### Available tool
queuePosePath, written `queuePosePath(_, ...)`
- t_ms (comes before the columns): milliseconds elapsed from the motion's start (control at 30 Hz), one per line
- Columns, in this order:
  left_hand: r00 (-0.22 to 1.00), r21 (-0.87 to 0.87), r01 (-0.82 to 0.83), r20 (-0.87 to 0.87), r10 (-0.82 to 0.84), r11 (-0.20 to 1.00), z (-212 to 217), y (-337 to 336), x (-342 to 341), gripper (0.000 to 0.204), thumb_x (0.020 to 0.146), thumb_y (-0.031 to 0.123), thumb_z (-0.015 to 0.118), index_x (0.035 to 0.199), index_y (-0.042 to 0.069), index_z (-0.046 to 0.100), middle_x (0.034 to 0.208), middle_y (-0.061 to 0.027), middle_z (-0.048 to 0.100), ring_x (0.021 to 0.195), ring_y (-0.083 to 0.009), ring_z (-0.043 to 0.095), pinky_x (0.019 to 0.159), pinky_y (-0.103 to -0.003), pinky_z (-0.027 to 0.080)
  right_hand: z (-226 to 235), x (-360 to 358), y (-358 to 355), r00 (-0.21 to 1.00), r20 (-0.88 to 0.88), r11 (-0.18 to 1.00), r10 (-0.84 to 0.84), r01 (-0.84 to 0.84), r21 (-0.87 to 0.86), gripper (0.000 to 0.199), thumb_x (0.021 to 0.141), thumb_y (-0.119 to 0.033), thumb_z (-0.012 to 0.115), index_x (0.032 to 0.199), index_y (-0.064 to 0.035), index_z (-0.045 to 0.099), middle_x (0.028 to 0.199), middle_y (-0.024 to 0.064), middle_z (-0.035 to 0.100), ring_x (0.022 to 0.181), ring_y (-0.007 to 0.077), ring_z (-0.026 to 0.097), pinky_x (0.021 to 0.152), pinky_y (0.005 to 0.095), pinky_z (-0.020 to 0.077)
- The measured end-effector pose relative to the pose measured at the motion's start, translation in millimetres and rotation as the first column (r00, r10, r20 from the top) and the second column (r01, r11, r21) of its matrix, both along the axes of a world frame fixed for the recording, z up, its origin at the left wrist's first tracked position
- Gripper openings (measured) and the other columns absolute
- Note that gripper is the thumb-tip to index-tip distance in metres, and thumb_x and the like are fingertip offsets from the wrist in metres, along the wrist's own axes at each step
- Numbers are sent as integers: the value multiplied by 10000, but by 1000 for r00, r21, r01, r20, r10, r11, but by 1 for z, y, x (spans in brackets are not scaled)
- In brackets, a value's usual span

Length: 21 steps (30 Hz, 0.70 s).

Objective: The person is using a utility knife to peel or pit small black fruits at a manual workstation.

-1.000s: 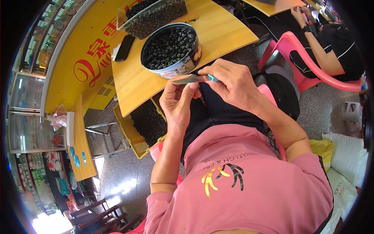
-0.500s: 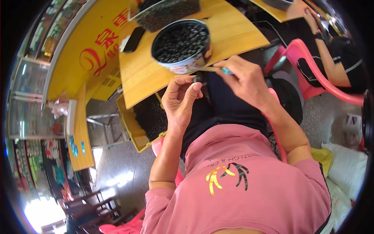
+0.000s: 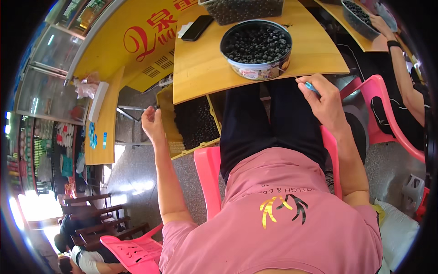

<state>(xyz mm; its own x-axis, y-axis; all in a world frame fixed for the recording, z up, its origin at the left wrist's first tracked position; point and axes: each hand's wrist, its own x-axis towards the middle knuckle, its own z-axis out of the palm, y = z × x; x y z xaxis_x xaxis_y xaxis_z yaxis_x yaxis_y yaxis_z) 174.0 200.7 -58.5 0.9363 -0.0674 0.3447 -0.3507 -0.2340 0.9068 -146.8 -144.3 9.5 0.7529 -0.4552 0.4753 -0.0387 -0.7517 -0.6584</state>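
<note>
My left hand (image 3: 153,122) is out to the left, above the edge of the yellow crate (image 3: 207,145). Its thumb and fingers are pinched together, with a small dark round piece (image 3: 157,107) at their tips. Just off the near table edge, my right hand (image 3: 325,98) is closed around a thin tool (image 3: 311,87) with a light-blue part; its tip is hard to make out. A round tub (image 3: 255,72) full of dark round pieces (image 3: 258,44) stands on the table between the hands. More dark pieces (image 3: 194,119) lie in the crate below.
On the wooden table (image 3: 200,75) are a clear box (image 3: 244,11) of dark pieces and a black phone (image 3: 197,28). Pink chair arms (image 3: 207,176) flank me. At the right, another person's arm (image 3: 401,68) reaches to a bowl (image 3: 360,20).
My left hand has moved left and down, away from the tub and toward the crate. My right hand has drawn apart from it, still holding the tool. The view has shifted left.
</note>
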Motion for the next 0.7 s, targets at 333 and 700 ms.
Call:
queuePosePath(333,658,465,524,311,-686,714,108,-168,-50,169,866,67,658,1025,11,671,884,-112,659,848,-208,643,782,-299,491,1,-3,-6,1000,15,1000,-24,24,-6,148,912,-96,630,995,27,629,913,128,652,809,227,642,719,298,493)
queuePosePath(700,552,999,-25,41,-833,33,94,-299,-12,176,804,163,654,933,44,657,997,-155,637,1004,-342,600,834,-415,489,8,-10,-16,996,72,998,-58,60,-32,150,898,-90,641,966,43,626,858,142,618,746,248,609,679,303,476)
